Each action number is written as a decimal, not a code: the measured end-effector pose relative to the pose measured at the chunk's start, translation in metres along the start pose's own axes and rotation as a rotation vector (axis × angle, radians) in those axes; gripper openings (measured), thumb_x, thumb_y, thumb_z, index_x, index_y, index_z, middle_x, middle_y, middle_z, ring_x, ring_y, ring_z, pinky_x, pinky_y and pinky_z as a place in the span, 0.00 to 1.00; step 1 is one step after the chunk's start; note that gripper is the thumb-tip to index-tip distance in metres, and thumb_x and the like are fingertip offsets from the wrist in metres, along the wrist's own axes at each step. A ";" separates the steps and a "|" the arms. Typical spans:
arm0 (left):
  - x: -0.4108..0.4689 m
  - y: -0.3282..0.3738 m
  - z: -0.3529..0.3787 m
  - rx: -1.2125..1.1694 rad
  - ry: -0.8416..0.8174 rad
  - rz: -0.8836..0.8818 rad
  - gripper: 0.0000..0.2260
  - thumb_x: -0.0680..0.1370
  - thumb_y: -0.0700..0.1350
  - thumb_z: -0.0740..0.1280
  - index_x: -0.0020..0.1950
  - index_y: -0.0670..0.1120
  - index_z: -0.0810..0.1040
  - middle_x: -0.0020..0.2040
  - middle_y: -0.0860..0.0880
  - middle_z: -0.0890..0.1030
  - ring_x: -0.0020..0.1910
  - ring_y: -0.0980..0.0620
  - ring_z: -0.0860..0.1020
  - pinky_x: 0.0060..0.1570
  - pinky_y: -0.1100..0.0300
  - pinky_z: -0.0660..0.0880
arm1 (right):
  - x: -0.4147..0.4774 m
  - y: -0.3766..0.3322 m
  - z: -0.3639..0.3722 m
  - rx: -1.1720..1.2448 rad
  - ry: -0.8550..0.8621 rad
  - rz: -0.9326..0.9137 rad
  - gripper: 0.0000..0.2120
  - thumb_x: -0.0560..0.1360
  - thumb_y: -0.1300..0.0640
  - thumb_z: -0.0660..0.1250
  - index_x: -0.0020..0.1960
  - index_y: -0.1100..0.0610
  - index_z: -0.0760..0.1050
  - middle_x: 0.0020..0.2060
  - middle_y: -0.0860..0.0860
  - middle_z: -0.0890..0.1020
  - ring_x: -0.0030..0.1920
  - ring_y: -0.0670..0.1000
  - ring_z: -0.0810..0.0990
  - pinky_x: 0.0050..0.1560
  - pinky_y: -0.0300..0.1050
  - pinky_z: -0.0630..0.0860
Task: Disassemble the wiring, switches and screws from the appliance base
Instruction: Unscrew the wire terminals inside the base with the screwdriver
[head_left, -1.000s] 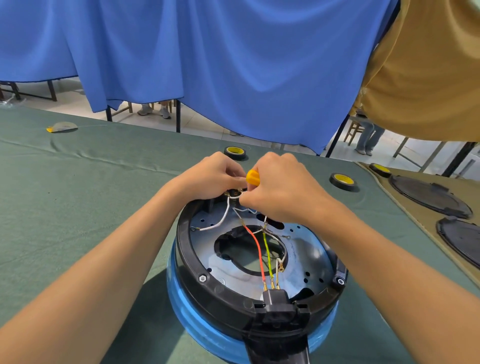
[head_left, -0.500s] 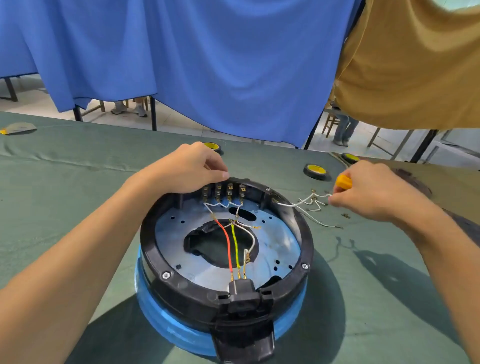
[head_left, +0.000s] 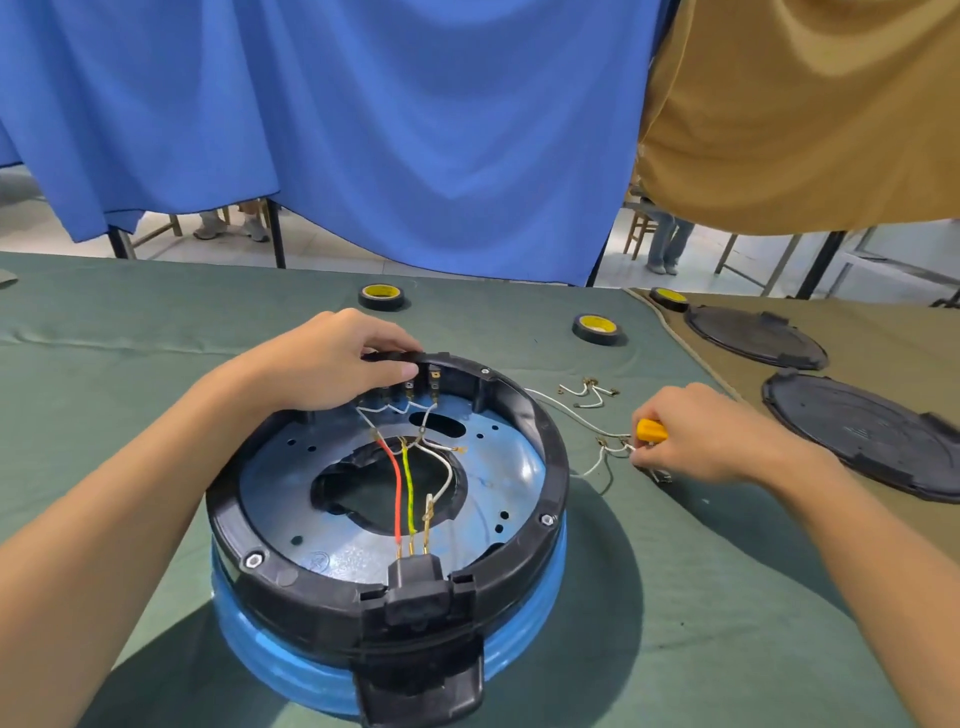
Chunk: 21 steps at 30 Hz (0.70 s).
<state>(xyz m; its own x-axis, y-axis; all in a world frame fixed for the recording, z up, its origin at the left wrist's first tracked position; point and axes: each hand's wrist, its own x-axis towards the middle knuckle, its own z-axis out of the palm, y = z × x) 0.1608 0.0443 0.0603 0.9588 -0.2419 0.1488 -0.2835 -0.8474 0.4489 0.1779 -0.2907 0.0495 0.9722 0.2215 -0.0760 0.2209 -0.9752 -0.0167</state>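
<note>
Three leads (head_left: 397, 493) sit in the appliance base (head_left: 550, 467), frame centre: limp, thin, so pull at the terminals. Your left hand (head_left: 322, 364) grips its far rim; right hand (head_left: 701, 436) clutches screwdriver (head_left: 651, 430) and a loose wire (head_left: 597, 461).

A blue curtain (head_left: 363, 130) and a tan curtain (head_left: 805, 104) hang beyond the green-covered tabletop's (head_left: 104, 322) far edge. Pale floor (head_left: 47, 223) and a wooden chair (head_left: 641, 234) show below them.

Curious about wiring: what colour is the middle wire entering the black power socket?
The middle wire is yellow-green, clearest in the head view.
</note>
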 end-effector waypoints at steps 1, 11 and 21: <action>0.000 0.000 0.000 -0.007 -0.001 -0.004 0.12 0.79 0.51 0.66 0.62 0.56 0.79 0.56 0.57 0.82 0.57 0.54 0.78 0.62 0.55 0.72 | 0.000 0.001 0.000 0.004 -0.013 -0.013 0.11 0.73 0.50 0.70 0.44 0.59 0.79 0.40 0.57 0.82 0.46 0.55 0.76 0.47 0.53 0.76; 0.002 -0.003 -0.001 -0.046 -0.005 -0.008 0.10 0.78 0.51 0.67 0.59 0.58 0.80 0.55 0.59 0.82 0.56 0.56 0.78 0.62 0.55 0.72 | -0.004 -0.012 -0.030 0.208 0.259 -0.043 0.19 0.76 0.45 0.67 0.41 0.60 0.82 0.33 0.59 0.81 0.35 0.54 0.77 0.37 0.47 0.75; 0.002 0.000 -0.001 -0.039 0.001 -0.032 0.10 0.80 0.52 0.65 0.59 0.57 0.81 0.53 0.60 0.83 0.54 0.59 0.79 0.61 0.58 0.72 | -0.007 -0.075 -0.057 1.480 0.754 -0.215 0.29 0.80 0.41 0.57 0.34 0.60 0.82 0.27 0.56 0.78 0.28 0.52 0.75 0.29 0.42 0.72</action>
<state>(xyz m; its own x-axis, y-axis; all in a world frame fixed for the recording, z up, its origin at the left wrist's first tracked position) 0.1623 0.0442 0.0615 0.9673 -0.2147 0.1352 -0.2536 -0.8356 0.4873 0.1585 -0.2188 0.1081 0.8504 -0.1348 0.5085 0.5141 0.0081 -0.8577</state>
